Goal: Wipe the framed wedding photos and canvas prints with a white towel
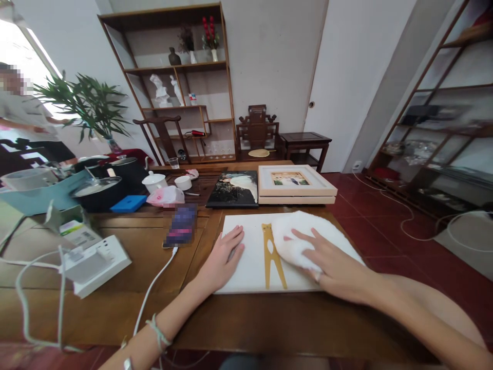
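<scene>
A white rectangular board (248, 272) lies on the wooden table in front of me. My left hand (227, 254) rests on its left side, fingers stretched out and holding nothing. My right hand (323, 257) has its fingers over a white fluffy wad (295, 236) on the right part of the board, gripping it; the thumb is partly hidden. Between my hands lies a flat golden cat-headed piece (268, 252) with two long legs, touching neither hand. Its head end lies beside the wad's left edge.
Behind the board are a framed picture (296, 186) and a dark picture panel (234, 189). A phone (180, 226) with a white cable lies left. Farther left stand an open white box (102, 264), a blue box (129, 203) and pots (96, 186). A person (29, 113) stands far left.
</scene>
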{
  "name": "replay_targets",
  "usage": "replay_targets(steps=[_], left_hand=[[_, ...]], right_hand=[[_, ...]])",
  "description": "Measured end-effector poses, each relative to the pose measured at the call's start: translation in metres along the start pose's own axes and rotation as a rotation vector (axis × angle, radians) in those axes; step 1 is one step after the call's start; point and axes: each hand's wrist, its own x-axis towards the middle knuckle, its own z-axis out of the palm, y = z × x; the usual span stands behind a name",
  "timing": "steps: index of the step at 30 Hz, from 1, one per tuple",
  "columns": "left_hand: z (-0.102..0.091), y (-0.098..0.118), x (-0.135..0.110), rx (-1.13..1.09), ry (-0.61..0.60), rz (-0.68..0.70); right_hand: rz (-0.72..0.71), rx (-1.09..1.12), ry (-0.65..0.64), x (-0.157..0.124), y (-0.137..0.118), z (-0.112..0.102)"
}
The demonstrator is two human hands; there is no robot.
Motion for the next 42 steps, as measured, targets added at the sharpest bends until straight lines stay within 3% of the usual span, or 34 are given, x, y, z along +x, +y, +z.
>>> replay_targets(steps=[4,7,12,17,20,22,26,29,32,36,42], left_hand=[[0.001,-0.001,-0.001,0.01,0.002,-0.003],[0.002,-0.002,-0.002,0.008,0.007,0.002],[0.003,-0.003,-0.001,-0.012,0.03,0.001],[0.002,-0.004,0.001,-0.022,0.035,-0.01],[0.002,-0.004,0.001,-0.016,0.025,-0.01],[0.002,-0.004,0.001,-0.007,0.019,-0.006],[0.003,-0.005,0.0,0.01,0.011,0.003],[0.003,-0.005,0.0,0.018,-0.001,0.001],[0.003,-0.004,0.001,0.025,-0.013,0.001],[0.002,-0.003,0.0,0.024,-0.012,0.003],[0.002,-0.004,-0.001,-0.001,0.007,0.015]], right_hand=[[0.019,0.102,-0.144,-0.044,-0.03,-0.014],[0.047,0.123,-0.192,-0.053,-0.036,-0.018],[0.158,0.167,-0.106,-0.012,-0.014,-0.012],[0.312,0.265,0.118,0.049,0.008,0.006],[0.205,0.206,0.197,0.063,0.01,0.015],[0.11,0.145,0.188,0.058,0.003,0.019],[-0.045,0.076,0.099,0.025,-0.03,0.02],[-0.179,0.095,-0.041,0.001,-0.057,0.017],[-0.262,0.136,-0.12,-0.006,-0.066,0.013],[-0.169,0.18,-0.038,0.013,-0.046,0.009],[-0.043,0.203,0.049,0.076,-0.004,0.007]])
